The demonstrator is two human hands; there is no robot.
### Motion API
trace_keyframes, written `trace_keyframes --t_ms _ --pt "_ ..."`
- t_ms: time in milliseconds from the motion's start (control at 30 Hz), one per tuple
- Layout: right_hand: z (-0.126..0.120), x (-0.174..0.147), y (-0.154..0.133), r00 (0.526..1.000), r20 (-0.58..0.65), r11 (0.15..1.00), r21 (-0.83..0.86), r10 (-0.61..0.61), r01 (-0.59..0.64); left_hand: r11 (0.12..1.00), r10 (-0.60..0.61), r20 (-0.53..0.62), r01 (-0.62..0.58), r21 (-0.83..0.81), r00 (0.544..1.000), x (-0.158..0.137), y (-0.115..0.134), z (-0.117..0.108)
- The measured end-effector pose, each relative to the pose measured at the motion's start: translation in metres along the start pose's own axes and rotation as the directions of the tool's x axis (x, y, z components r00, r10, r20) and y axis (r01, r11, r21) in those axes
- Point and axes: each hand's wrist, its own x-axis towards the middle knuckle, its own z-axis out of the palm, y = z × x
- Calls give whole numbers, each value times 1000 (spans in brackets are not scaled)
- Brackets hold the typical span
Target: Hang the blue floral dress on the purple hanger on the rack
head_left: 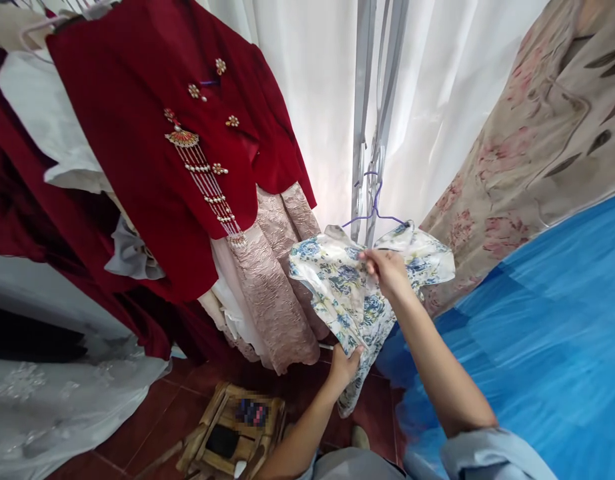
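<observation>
A white dress with blue and yellow flowers point(337, 267) hangs from a purple hanger point(375, 208) on a grey metal stand point(362, 113). My right hand point(385, 270) is closed on the cloth near the neckline, thumb and forefinger pinched together. Lower down, my left hand point(345, 367) grips the left side of the dress around the waist, thumb on the front. The hem narrows and hangs below my left hand.
On the left hang a dark red jacket point(137, 133) with beaded brooches and a pink textured skirt point(280, 287). A blue tulle skirt point(527, 320) and a floral beige garment point(497, 180) fill the right. A wooden stool point(232, 427) holding small items stands on the tiled floor.
</observation>
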Motion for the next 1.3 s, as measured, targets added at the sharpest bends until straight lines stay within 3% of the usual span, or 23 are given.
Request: trace_keyframes --t_ms 100,167,267,333,367,400,467,500,533,600,667,767,867,1000,1167,1300 --pt "14 29 -42 994 -31 994 19 -109 110 998 57 9 -57 -6 998 -10 -10 17" --pt "19 35 -55 989 -32 990 11 -142 142 998 59 42 -58 -35 997 -13 -18 19" --pt "19 28 -56 989 1 989 -34 -147 147 996 72 58 -68 -60 996 -4 -14 -1" --pt "16 19 -51 989 16 987 -69 -147 148 981 175 -90 -181 -66 980 11 10 -27" --pt "14 14 -48 988 20 984 -88 -154 155 960 261 -218 -276 -42 940 19 31 -42" --pt "13 11 -46 986 22 980 -109 -167 169 924 364 -362 -380 29 858 28 58 -55" --pt "13 5 -41 979 26 966 -156 -203 205 794 601 -481 -543 272 638 44 123 -74" --pt "13 3 -39 974 29 957 -181 -223 225 687 724 -415 -630 363 551 51 159 -77" --pt "14 1 -37 969 32 947 -207 -243 245 558 830 -267 -715 421 491 57 195 -75" --pt "16 -2 -34 959 43 924 -257 -282 283 335 895 125 -830 445 429 66 261 -60" --pt "17 -5 -31 947 47 900 -301 -317 316 240 809 412 -875 420 420 75 311 -36" --pt "16 -8 -31 941 23 873 -366 -339 323 283 541 692 -879 385 477 85 349 -4" --pt "15 -8 -32 946 -26 869 -402 -324 287 245 448 756 -879 410 477 91 354 12" --pt "14 -5 -19 936 -125 889 -373 -330 264 122 584 707 -905 408 397 89 350 20" --pt "12 -22 57 967 -228 887 -462 -112 -7 114 646 692 -937 331 323 94 361 16" --pt "17 -63 119 968 -251 853 -508 -11 -122 230 538 757 -929 290 370 116 365 -5"
